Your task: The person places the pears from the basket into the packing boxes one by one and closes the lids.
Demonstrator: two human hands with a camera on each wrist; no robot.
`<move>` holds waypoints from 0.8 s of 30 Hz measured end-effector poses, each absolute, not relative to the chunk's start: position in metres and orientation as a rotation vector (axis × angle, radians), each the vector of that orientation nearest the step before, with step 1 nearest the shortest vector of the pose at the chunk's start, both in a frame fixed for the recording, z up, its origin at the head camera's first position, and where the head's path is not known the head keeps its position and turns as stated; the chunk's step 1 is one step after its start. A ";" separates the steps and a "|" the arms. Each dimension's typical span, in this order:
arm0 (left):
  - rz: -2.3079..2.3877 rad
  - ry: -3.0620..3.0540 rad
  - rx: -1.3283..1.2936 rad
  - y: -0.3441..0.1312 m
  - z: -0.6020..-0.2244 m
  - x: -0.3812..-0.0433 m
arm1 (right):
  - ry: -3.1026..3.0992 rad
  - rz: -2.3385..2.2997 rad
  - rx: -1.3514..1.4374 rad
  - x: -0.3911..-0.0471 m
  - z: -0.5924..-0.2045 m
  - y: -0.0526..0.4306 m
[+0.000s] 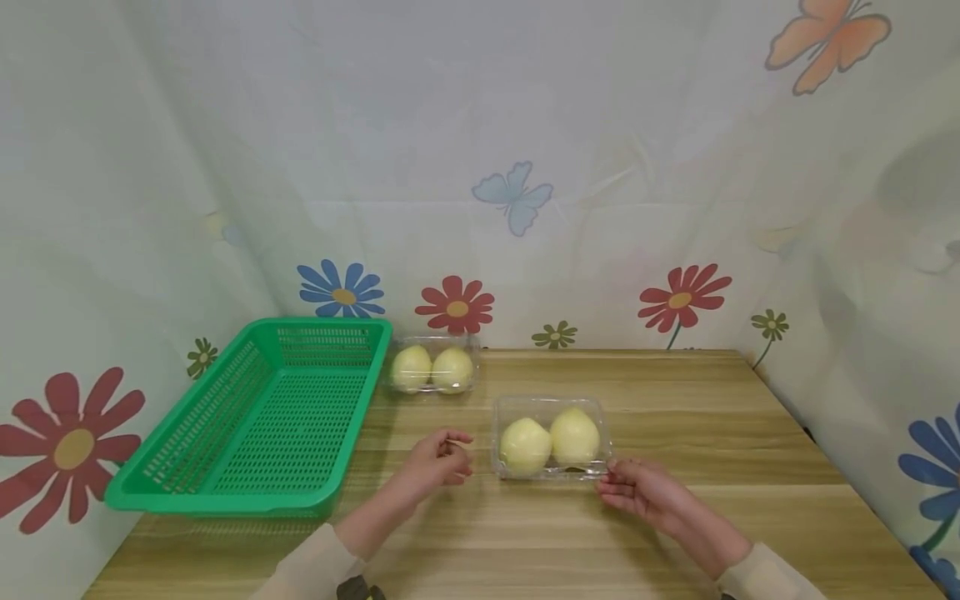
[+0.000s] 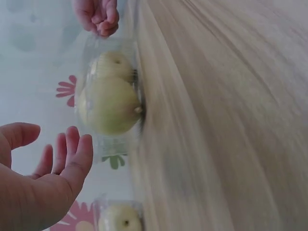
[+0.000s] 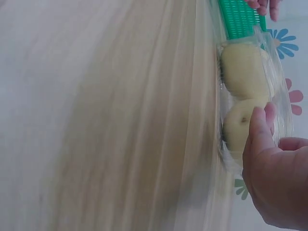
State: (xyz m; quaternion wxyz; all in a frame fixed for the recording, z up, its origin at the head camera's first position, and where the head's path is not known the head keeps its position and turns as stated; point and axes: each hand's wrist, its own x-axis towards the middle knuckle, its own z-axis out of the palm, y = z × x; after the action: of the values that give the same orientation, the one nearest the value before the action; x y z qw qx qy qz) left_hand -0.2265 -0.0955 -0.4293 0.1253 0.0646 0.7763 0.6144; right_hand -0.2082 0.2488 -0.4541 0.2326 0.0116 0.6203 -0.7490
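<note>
A clear plastic fruit box (image 1: 551, 407) holding two pale yellow pears (image 1: 574, 435) sits on the wooden table in front of me. At its near right corner my right hand (image 1: 643, 493) pinches the edge between thumb and fingers; the right wrist view shows those fingers (image 3: 260, 130) along the box's side. My left hand (image 1: 441, 458) hovers just left of the box, fingers loosely bent and holding nothing. From the left wrist, a gap shows between the left fingers (image 2: 72, 159) and the box.
On the left stands a green plastic basket (image 1: 281, 433) with slotted walls and nothing in it. Beside its far right corner is a second clear box (image 1: 432, 342) with two more pears. A flower-printed curtain (image 1: 570, 250) hangs behind the wooden table (image 1: 697, 400) and along both sides.
</note>
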 end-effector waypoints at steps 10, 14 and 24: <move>1.475 2.591 0.458 -0.116 -0.419 -0.211 | 1.739 -2.091 0.047 -0.212 -0.457 0.243; 1.424 2.654 0.534 -0.122 -0.420 -0.210 | 1.734 -2.105 0.055 -0.217 -0.458 0.241; 1.424 2.667 0.633 -0.131 -0.418 -0.210 | 1.752 -2.122 0.067 -0.233 -0.457 0.235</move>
State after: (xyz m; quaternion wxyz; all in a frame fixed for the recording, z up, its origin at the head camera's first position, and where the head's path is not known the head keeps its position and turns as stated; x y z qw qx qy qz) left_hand -0.2098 -0.1310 -0.4185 0.0263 0.2047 0.8631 0.4610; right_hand -0.2331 0.2347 -0.4565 0.1931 0.0239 0.6244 -0.7565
